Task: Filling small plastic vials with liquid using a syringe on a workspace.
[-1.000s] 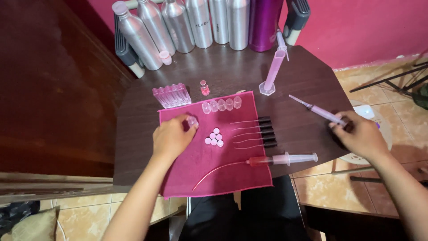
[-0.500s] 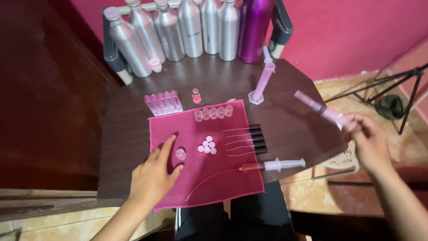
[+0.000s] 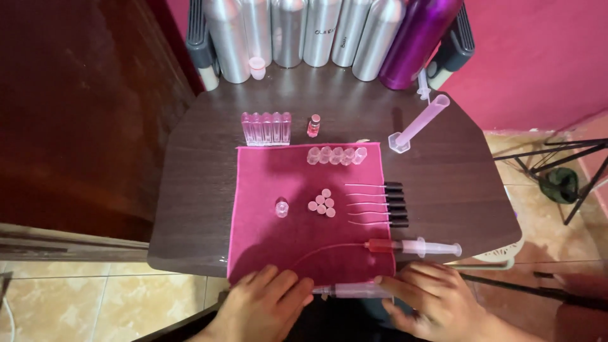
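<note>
Both of our hands have dropped back to the near edge of the surface (image 3: 190, 190) since half a second ago: the left hand (image 3: 266, 304) has let go of the little clear vial (image 3: 282, 207), which now stands alone on the pink cloth (image 3: 266, 171), and the right hand (image 3: 437, 301) has brought the pale pink syringe (image 3: 354, 291) down from mid-air. That syringe now lies sideways right along the front hem of the cloth, between our two hands. Right-hand fingers are curled over its right end, gripping it, while the left hand is loosely open, fingers spread, its fingertips just touching the syringe's left tip. Just above it on the cloth sits a second syringe with a red end (image 3: 415, 246) and a long thin curved tube. Further up we've got a cluster of small pink caps (image 3: 322, 202), a row of black-hubbed needles (image 3: 389, 204), and a row of clear vials (image 3: 335, 155) at the cloth's top edge. Off the cloth there's a rack of pink tubes (image 3: 266, 128), a tiny red bottle (image 3: 313, 125), a tilted pink measuring cylinder (image 3: 418, 123), then silver bottles (image 3: 297, 28) and a purple bottle (image 3: 418, 38) along the back.
</note>
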